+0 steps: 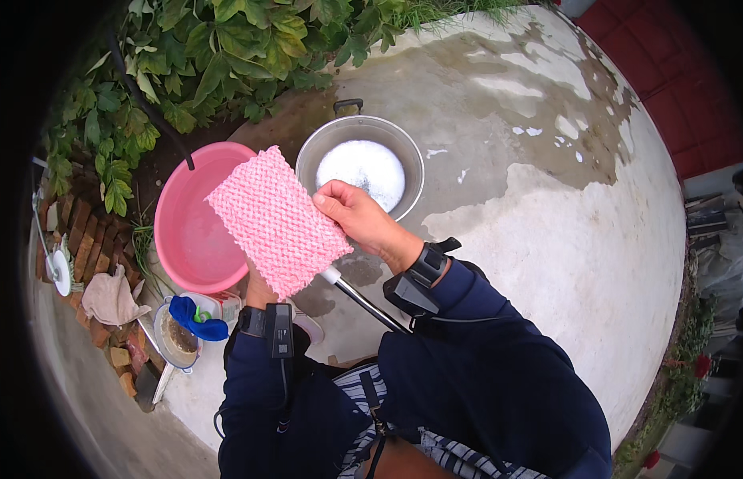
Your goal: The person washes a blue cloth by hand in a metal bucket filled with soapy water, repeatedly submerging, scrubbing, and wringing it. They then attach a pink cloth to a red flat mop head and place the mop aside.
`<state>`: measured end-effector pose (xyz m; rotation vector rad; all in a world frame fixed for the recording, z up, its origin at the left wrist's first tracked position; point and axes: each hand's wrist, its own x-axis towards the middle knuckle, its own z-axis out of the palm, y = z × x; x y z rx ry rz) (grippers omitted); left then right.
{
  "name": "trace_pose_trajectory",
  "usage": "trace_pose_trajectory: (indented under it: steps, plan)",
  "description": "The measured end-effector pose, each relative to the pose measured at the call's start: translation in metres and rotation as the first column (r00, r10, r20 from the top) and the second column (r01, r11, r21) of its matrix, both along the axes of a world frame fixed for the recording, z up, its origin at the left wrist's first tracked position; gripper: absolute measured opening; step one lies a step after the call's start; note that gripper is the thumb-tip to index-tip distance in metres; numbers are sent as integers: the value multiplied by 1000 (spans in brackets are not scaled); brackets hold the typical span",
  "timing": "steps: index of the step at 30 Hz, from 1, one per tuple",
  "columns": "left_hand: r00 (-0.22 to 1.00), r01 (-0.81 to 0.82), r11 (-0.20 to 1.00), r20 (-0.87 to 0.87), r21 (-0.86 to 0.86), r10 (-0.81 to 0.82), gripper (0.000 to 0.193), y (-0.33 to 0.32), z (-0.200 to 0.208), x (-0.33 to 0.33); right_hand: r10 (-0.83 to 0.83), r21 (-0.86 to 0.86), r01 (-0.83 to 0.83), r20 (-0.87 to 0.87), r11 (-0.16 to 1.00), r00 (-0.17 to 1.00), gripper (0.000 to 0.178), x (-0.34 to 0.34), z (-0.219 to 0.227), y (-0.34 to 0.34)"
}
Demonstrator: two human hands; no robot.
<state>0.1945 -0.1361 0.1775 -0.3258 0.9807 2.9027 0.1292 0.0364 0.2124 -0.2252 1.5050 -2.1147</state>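
Observation:
A flat mop with a pink, shaggy rectangular pad (279, 219) is raised in front of me. Its metal pole (371, 303) slants from beneath the pad towards my lap. My right hand (363, 219) pinches the pad's right edge, thumb on top. Behind the lower left edge is my left hand (259, 289), against the mop; its fingers are hidden by the pad. Beyond the pad stands a metal pot (415, 172) with white suds (359, 169) inside. A pink plastic basin (170, 227) holding water is at the left, partly covered by the pad.
A dark hose (148, 104) hangs over the basin from leafy plants (227, 56). At the left are stacked bricks (88, 239), a beige cloth (112, 295), a strainer (176, 335) and a blue cloth item (197, 319). Wet patches mark the concrete floor (547, 263).

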Motion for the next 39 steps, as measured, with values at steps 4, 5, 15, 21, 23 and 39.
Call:
trace_pose_trajectory:
  steps: [4, 5, 15, 21, 23, 39]
  plan:
    - [997, -62, 982, 31, -178, 69, 53, -14, -16, 6, -46, 15, 48, -116, 999, 992, 32, -4, 1, -7]
    - [997, -58, 980, 29, -189, 65, 52, -11, -22, 4, -28, 102, 49, -194, 994, 981, 37, -5, 2, -3]
    - [999, -22, 964, 41, -265, 34, 51, -26, -45, -1, -1, 185, 37, -191, 982, 982, 35, -7, 2, 1]
    - [994, -13, 991, 106, -132, 27, 50, -16, -29, -11, 34, 308, 69, -315, 949, 948, 32, -14, -16, -2]
    - [989, -16, 998, 143, -58, 24, 51, -15, -27, -12, 24, 318, 68, -277, 946, 961, 32, -16, -15, -4]
    - [997, -1, 997, 81, 71, -5, 56, -13, -17, -26, 365, 195, -334, -149, 922, 919, 53, -8, 16, 11]
